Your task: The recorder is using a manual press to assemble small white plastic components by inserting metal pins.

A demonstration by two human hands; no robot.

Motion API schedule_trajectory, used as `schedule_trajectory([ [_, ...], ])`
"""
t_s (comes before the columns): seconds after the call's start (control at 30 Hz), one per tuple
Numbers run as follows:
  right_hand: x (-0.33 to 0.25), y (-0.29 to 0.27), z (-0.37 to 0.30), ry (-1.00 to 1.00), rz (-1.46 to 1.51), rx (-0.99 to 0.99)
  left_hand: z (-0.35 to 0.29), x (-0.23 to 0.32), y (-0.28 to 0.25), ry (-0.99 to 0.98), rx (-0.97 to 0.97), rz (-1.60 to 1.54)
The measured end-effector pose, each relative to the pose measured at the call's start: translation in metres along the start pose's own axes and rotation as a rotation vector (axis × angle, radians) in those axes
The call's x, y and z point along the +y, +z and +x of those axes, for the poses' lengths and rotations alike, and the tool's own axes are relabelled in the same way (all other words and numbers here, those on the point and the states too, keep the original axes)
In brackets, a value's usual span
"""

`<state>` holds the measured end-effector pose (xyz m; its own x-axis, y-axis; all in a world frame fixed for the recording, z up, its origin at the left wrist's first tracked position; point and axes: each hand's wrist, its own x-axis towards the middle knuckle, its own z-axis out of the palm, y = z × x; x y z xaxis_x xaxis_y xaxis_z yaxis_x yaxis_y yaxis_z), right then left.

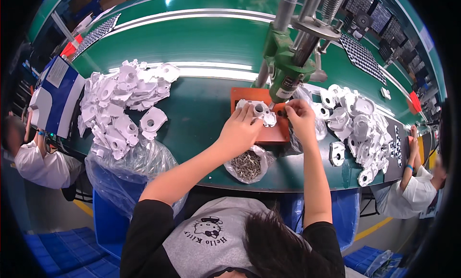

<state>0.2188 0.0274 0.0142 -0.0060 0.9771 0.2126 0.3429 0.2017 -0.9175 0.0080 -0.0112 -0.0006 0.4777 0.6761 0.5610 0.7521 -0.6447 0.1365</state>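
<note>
Bench: dark green top (201, 103) spanning the view, edges bowed by the lens; a brighter green strip (192, 43) behind it, edged by pale rails
Far left: co-worker (41, 167) in white, beside a blue-and-white machine (57, 93)
Left heap: white moulded parts (127, 83), piled; clear plastic bag (139, 163) on their near side, hanging over the bench edge at a blue bin (106, 230)
Centre: orange fixture (278, 135) beneath a green press (283, 67); small metal pins (247, 165) in an open bag just in front
Right heap: more white parts (362, 122); a single part (337, 153) apart from them, nearer the fixture
Far right: second co-worker (406, 199), also in white
Worked part: white part (259, 108) with a round opening, on the fixture, between the two hands, just left of the press tip
Left hand (242, 127): fingers together, touching the part's left side; cannot tell whether the thumb closes on it
Right hand (301, 116): narrow, thumb and fingertips close together just right of the part; cannot tell if anything is pinched
</note>
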Motion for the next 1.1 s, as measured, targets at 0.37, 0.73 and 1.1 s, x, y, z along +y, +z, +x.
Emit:
schedule_trajectory([
  [0.37,0.016,-0.007,0.008,0.035,-0.01,-0.127,-0.004,-0.008,-0.007,-0.005,0.028,-0.137],
  [0.73,-0.003,-0.019,0.005,0.112,-0.13,-0.161,-0.014,-0.008,-0.002,-0.032,0.026,-0.179],
  [1.1,-0.016,0.021,0.002,-0.212,-0.197,-0.064,-0.012,-0.006,-0.002,-0.063,0.051,-0.215],
])
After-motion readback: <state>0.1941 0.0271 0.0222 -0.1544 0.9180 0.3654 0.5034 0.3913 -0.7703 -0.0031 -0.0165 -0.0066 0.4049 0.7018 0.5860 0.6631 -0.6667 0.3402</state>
